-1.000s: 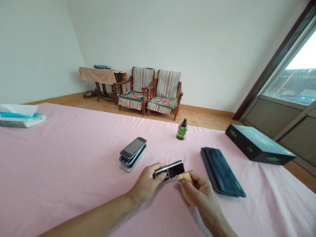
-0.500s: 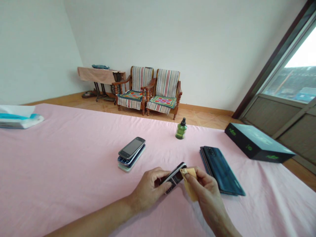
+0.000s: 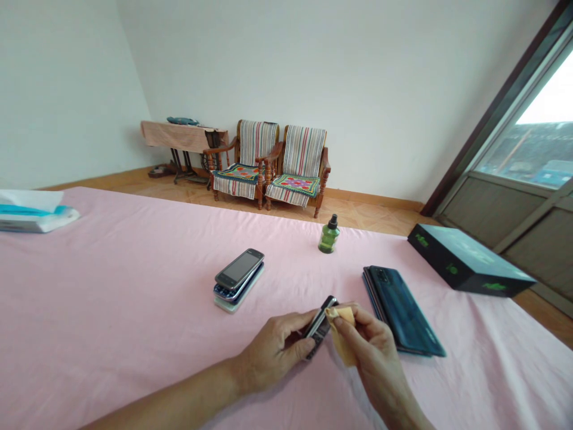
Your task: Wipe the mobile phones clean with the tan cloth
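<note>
My left hand (image 3: 275, 349) is closed around a dark keypad mobile phone (image 3: 319, 327), thumb along its near side. The phone is tilted, so its silver edge shows and much of its face is turned away. In my right hand (image 3: 373, 343) a folded yellow cloth (image 3: 344, 343) is pinched, its upper corner against or very close to the phone's top end. Left of the hands lies a stack of older phones with a grey touchscreen phone (image 3: 240, 269) on top. To the right, a dark blue smartphone (image 3: 405, 310) tops another stack.
A green spray bottle (image 3: 329, 235) stands near the far edge of the pink-covered table (image 3: 134, 286). The black box (image 3: 470, 261) is at the right, and a tissue pack (image 3: 36, 215) at the far left. Beyond are two wooden armchairs (image 3: 295, 161) and a cloth-covered sewing table (image 3: 179, 136).
My left hand has turned the phone, so its side edge faces up more and less of the screen and keypad shows. The right hand with the cloth has barely moved.
</note>
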`<action>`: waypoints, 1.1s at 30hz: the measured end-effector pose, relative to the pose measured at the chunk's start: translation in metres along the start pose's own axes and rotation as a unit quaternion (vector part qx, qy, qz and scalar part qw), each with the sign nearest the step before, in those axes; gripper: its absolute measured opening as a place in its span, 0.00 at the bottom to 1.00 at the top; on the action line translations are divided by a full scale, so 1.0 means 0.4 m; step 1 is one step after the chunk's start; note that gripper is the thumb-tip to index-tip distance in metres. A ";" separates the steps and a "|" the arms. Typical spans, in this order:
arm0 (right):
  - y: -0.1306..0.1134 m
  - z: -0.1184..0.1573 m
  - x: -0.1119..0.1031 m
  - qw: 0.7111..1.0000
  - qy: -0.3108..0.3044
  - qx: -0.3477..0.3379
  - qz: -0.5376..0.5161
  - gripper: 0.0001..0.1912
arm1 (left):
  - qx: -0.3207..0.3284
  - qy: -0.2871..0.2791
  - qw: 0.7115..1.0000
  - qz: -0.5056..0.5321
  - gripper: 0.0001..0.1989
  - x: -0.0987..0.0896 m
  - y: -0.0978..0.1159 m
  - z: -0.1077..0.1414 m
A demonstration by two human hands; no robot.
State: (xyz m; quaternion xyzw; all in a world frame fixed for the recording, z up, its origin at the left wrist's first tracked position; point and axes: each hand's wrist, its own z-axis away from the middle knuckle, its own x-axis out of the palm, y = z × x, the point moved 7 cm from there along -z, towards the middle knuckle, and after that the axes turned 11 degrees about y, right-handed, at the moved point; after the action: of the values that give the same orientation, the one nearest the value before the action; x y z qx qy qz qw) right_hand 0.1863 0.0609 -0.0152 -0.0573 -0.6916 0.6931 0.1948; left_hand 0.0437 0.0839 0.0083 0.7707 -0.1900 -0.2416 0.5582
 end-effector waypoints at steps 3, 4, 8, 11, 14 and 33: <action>-0.006 0.001 0.002 1.000 -0.012 -0.018 0.002 0.11 | 0.001 -0.014 0.999 0.033 0.28 0.008 0.009 -0.001; -0.008 0.002 0.004 1.000 -0.017 -0.021 0.003 0.10 | 0.001 -0.016 0.999 0.038 0.29 0.008 0.010 -0.001; -0.018 0.007 0.011 0.999 -0.029 -0.039 0.003 0.08 | -0.005 -0.021 0.999 0.045 0.30 0.006 0.007 0.002; -0.028 0.011 0.013 0.997 -0.035 -0.061 0.010 0.07 | -0.013 -0.033 0.997 0.066 0.31 0.007 0.003 0.003; -0.033 0.014 0.015 0.996 -0.047 -0.076 0.024 0.07 | -0.030 -0.048 0.989 0.136 0.34 0.014 -0.001 0.000; -0.066 0.003 -0.023 0.978 0.066 -0.148 0.131 0.11 | -0.191 -0.006 0.924 0.331 0.28 -0.006 -0.075 0.003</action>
State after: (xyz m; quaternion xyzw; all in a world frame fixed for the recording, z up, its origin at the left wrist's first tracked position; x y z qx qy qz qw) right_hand 0.1993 0.0555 0.0090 -0.2211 -0.7588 0.5972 0.1369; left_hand 0.0418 0.0933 -0.0201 0.5413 -0.3883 -0.0794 0.7415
